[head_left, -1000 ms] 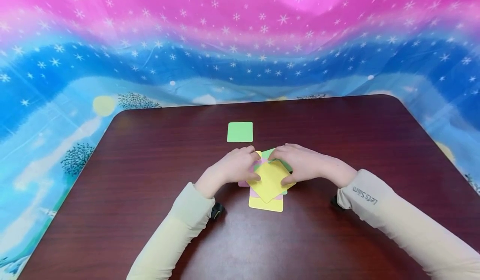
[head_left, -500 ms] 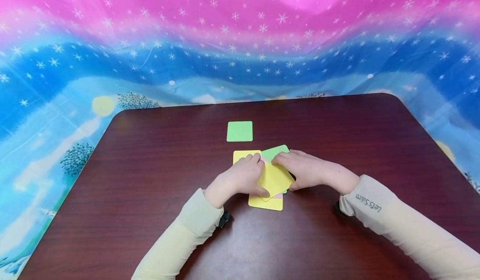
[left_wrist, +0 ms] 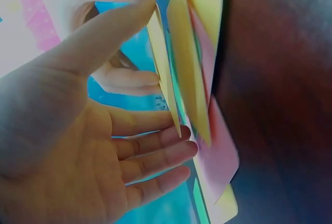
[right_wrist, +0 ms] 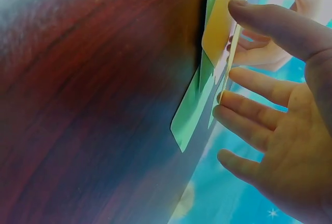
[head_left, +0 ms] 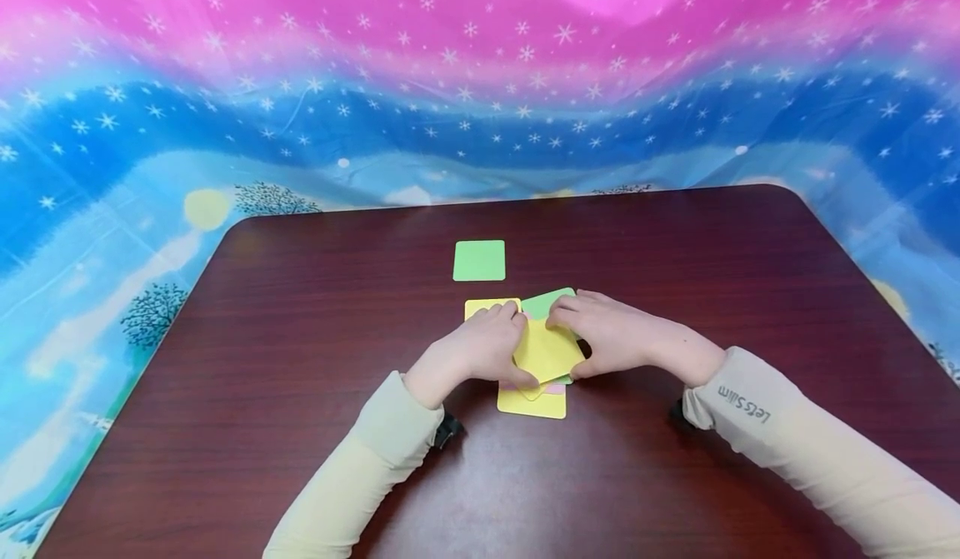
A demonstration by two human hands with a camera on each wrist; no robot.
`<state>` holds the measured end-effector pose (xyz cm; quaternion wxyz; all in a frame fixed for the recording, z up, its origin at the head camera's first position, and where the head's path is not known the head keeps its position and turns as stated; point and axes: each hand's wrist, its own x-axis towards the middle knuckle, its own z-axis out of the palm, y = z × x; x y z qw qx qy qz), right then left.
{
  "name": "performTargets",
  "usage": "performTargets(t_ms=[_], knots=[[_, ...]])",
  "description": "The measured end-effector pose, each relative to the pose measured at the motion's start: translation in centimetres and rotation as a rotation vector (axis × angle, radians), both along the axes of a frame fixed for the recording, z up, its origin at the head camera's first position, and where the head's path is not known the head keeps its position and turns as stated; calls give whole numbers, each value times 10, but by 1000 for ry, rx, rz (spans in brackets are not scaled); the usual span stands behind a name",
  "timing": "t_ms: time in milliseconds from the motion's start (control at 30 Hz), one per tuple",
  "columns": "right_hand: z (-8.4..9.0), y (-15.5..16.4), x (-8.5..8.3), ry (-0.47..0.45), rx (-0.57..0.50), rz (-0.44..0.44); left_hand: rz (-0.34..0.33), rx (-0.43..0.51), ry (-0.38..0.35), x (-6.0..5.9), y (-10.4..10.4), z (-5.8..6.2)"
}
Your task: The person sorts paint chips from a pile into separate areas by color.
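Observation:
In the head view, my left hand and my right hand hold a square yellow card by its edges from both sides. The left wrist view shows this yellow card raised off the pile, between my left thumb and fingers. On the right, the thumb and fingertips pinch the card's edge. Beneath lies a loose, overlapping pile of yellow, pink and green cards. A yellow card sticks out at its near side and a green card at its far side.
A single green card lies flat beyond the pile. All the cards are on a dark reddish-brown table with rounded far corners. A pink and blue patterned cloth hangs behind it.
My left hand has moved right and slightly nearer, uncovering a yellow card at the pile's far left. The top yellow card has turned and shifted right. My right hand has moved slightly.

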<state>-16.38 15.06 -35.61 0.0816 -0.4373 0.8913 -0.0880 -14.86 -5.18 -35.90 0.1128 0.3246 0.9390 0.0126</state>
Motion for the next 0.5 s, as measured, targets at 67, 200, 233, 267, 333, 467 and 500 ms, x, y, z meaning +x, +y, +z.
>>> performTargets(t_ms=[67, 200, 233, 267, 333, 467, 500], knots=[[2, 0, -1, 11, -3, -15, -9, 10, 5, -2, 0, 3], [5, 0, -4, 30, -17, -56, -18, 3, 12, -9, 0, 8], [6, 0, -5, 34, -24, -67, -15, 0, 13, -11, 0, 9], [7, 0, -6, 39, -29, -78, -13, 1, 12, -13, 0, 10], [8, 0, -10, 45, -39, -103, -9, 3, 14, -17, 0, 10], [9, 1, -17, 44, -47, -145, -4, 36, 11, -26, -1, 8], [10, 1, -19, 38, -47, -156, 0, 44, 9, -29, -1, 8]])
